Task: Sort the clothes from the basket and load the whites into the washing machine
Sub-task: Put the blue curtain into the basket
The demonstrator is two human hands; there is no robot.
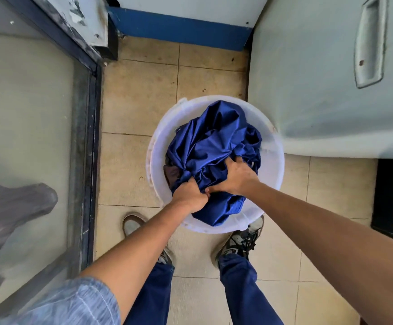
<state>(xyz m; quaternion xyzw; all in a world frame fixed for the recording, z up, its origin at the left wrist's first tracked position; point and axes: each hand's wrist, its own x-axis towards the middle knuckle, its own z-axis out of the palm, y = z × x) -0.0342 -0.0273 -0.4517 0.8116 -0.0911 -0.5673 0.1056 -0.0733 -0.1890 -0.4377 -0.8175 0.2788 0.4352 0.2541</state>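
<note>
Beige tiled floor [139,97], seen from above. A round white basket [272,165] stands on it, filled with a crumpled dark blue garment [209,139]. The left hand [189,198] has a closed grip on a bunch of the blue fabric at the near edge; the right hand [234,177], touching it, clutches the same cloth. A pale washing machine [331,78] stands just right of the basket. A glass door [26,102] is at left.

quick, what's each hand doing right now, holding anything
Left hand: fingers curled, gripping the blue cloth in the white basket.
Right hand: also gripping the same blue cloth.
</note>
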